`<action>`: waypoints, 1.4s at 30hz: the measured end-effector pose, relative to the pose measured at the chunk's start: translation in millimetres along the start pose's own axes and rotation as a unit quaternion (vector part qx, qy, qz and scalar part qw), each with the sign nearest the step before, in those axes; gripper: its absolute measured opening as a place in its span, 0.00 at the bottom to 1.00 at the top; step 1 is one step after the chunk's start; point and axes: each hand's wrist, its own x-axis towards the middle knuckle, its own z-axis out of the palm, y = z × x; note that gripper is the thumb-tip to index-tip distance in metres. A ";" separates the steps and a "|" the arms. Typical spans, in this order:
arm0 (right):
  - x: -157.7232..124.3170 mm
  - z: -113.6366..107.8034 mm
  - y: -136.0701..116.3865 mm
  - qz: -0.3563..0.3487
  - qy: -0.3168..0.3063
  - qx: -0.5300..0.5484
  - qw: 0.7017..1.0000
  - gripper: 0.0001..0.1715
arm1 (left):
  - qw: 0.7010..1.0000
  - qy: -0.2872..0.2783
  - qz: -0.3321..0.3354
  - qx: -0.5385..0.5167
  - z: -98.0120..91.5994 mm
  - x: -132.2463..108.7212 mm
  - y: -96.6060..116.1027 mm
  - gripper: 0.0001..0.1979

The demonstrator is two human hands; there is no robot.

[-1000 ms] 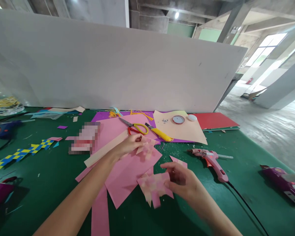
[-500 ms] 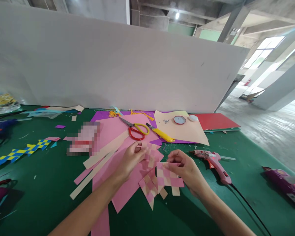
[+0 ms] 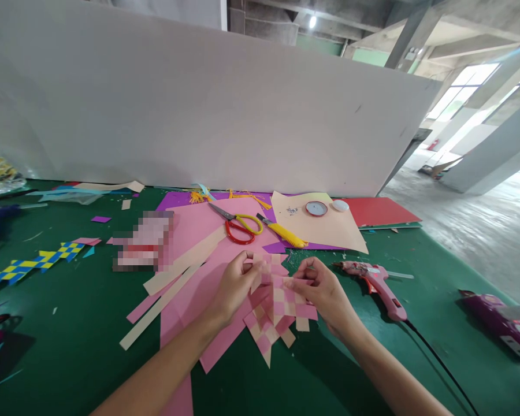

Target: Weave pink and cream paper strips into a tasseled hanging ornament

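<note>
Both my hands hold a woven paper piece (image 3: 275, 306) made of pink and beige strips in a checker pattern, just above the green table (image 3: 69, 346). My left hand (image 3: 234, 286) pinches its upper left edge with closed fingers. My right hand (image 3: 323, 294) pinches its upper right part, fingers closed on it. Loose strip ends hang from the weave's lower edge. Under my hands lie pink paper sheets (image 3: 203, 294) and loose beige strips (image 3: 160, 306).
Red-and-yellow scissors (image 3: 238, 222) and a yellow craft knife (image 3: 283, 232) lie behind my hands. A pink glue gun (image 3: 375, 280) with a black cord lies to the right, a purple one (image 3: 500, 323) farther right. A blue-yellow woven strip (image 3: 30, 263) lies left. A white board (image 3: 199, 115) stands behind.
My right hand has come up and left with its woven piece, meeting my left hand's piece. Both hands now hold the joined weave close together.
</note>
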 end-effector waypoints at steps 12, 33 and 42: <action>4.0 0.6 6.6 -0.006 0.027 -0.027 0.999 0.26 | 1.000 -0.005 -0.011 0.005 1.5 -1.9 1.9 0.13; 3.7 -1.1 -2.2 0.017 -0.051 -0.164 0.985 0.16 | 0.998 -0.054 -0.009 -0.030 6.5 -6.4 1.6 0.11; 2.3 -1.3 -2.5 0.053 -0.069 -0.140 0.986 0.20 | 0.997 -0.066 0.005 -0.024 8.8 -8.0 -1.3 0.09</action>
